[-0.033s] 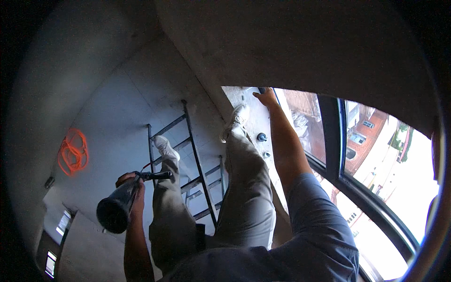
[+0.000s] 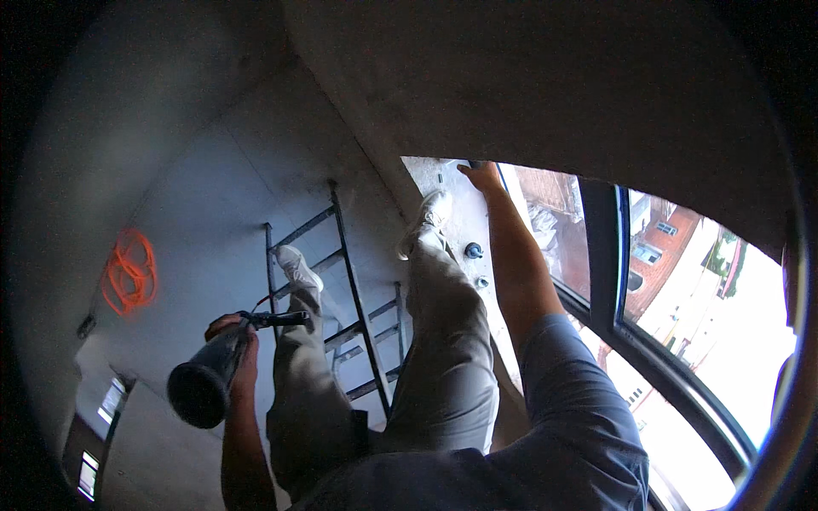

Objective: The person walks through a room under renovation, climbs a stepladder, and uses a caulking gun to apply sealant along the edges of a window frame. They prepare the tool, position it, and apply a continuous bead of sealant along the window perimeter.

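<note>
Perched on the ladder [image 2: 358,315], the person gripped a caulk gun [image 2: 213,375] in the left hand [image 2: 234,341] while the right hand [image 2: 481,176] lay flat on the sill [image 2: 452,230], seemingly steadying before sealing.

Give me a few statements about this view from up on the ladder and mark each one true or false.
1. The left hand holds a dark caulking gun. True.
2. The right hand grips a ladder rung. False: it reaches out to the pale window sill, apart from the ladder.
3. One shoe is on the ladder and the other on the sill. True: the left shoe stands on a rung, the right shoe on the sill.
4. A coiled blue cable lies on the floor. False: the coiled cable is orange.
5. Small dark things sit on the sill. True.
</note>
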The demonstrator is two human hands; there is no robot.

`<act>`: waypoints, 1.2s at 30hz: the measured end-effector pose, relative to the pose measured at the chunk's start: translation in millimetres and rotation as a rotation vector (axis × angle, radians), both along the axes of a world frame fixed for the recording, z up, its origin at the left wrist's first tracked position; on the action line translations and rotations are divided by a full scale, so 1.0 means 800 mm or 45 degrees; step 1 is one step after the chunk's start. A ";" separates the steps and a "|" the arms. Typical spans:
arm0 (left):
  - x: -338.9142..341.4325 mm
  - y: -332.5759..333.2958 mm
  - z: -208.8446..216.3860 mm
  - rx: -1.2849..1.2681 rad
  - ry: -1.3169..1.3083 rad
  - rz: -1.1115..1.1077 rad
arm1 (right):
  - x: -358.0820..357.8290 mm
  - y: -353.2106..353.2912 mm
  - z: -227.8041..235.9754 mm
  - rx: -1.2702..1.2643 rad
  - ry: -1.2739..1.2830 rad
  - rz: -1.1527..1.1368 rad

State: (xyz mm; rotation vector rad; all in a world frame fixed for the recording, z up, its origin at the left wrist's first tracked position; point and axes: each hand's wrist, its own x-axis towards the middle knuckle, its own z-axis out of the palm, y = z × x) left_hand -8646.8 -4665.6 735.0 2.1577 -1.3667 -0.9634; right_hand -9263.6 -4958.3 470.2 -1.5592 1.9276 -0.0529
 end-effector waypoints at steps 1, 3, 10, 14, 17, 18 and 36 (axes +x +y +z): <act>0.011 0.010 -0.022 0.017 0.117 0.057 | 0.000 -0.009 -0.026 -0.061 -0.052 0.080; 0.023 0.030 -0.060 0.033 0.308 0.130 | 0.002 -0.023 -0.077 -0.479 0.066 0.119; -0.033 0.002 -0.053 0.094 -0.351 -0.308 | 0.026 -0.021 -0.145 -0.706 -0.167 -0.332; -0.078 -0.058 -0.037 -0.276 -0.223 -0.290 | 0.030 0.004 -0.120 -0.578 -0.576 -0.751; -0.101 -0.073 -0.006 -0.176 -0.314 -0.308 | 0.030 0.043 -0.075 -0.641 -1.102 -1.247; -0.107 -0.070 0.010 -0.235 -0.307 -0.334 | 0.026 0.060 -0.049 -0.646 -1.054 -1.235; -0.171 0.124 0.181 -0.766 -0.188 -0.581 | 0.085 0.454 0.866 -1.246 -2.020 -0.132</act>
